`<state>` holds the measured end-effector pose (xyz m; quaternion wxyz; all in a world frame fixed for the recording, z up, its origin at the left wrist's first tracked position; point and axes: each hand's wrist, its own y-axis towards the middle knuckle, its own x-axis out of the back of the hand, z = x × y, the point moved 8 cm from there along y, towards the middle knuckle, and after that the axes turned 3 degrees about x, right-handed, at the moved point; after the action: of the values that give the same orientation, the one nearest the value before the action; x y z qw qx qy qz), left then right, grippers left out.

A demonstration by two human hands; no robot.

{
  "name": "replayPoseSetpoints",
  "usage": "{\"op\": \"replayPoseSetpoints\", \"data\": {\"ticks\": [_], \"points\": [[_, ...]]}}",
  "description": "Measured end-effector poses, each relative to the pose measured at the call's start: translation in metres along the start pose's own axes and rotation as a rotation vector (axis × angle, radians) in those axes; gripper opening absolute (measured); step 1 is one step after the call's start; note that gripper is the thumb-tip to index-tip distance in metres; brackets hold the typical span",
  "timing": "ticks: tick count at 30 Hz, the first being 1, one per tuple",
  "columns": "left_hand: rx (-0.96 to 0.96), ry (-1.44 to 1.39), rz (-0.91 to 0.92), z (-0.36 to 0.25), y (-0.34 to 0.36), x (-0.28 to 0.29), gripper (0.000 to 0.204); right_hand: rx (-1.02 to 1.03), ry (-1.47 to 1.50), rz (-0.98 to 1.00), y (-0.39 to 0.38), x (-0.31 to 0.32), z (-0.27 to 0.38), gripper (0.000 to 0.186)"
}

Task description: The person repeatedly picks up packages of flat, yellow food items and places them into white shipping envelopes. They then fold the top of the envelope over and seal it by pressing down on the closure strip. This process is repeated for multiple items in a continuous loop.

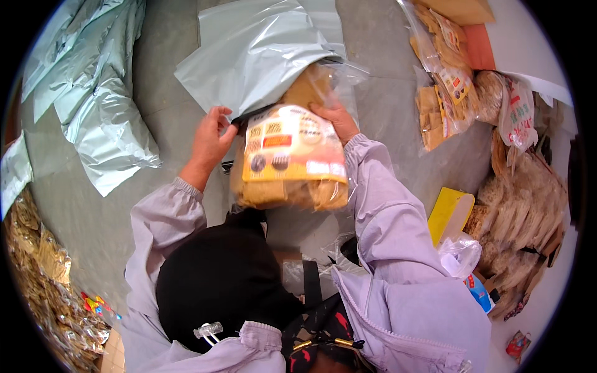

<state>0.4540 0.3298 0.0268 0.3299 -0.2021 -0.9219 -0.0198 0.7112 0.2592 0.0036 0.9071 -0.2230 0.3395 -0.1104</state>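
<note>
In front of me, a clear plastic packet point(295, 161) with tan contents and a yellow-and-white label is partly inside the open mouth of a pale grey mailing bag point(261, 68). The bag's dark inner lining shows along the mouth. My left hand point(211, 140) pinches the mouth's left edge between thumb and fingers. At the packet's right side, my right hand point(337, 119) grips the clear plastic, its thumb on top and the other fingers mostly hidden. The packet's far end is covered by the bag.
More grey mailing bags point(102, 124) lie at the left, some looking filled. Similar packets point(448, 87) lie at the far right, above a heap of pale brown material point(516, 199). A yellow box point(449, 214) stands near my right arm. Shiny brown packets point(43, 267) are piled at the lower left.
</note>
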Motion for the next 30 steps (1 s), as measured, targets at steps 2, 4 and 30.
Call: {"op": "replayPoseSetpoints", "data": {"ticks": [2, 4, 30], "points": [[-0.089, 0.240, -0.107, -0.025, 0.007, 0.009, 0.046, -0.109, -0.087, 0.066, 0.002, -0.013, -0.015, 0.063], [-0.224, 0.237, -0.101, -0.065, 0.020, 0.010, 0.049, -0.190, -0.142, 0.079, 0.001, -0.023, -0.031, 0.060], [0.675, -0.651, -0.053, 0.074, -0.047, -0.020, 0.078, -0.077, 0.482, -0.377, 0.047, 0.007, -0.045, 0.041]]}}
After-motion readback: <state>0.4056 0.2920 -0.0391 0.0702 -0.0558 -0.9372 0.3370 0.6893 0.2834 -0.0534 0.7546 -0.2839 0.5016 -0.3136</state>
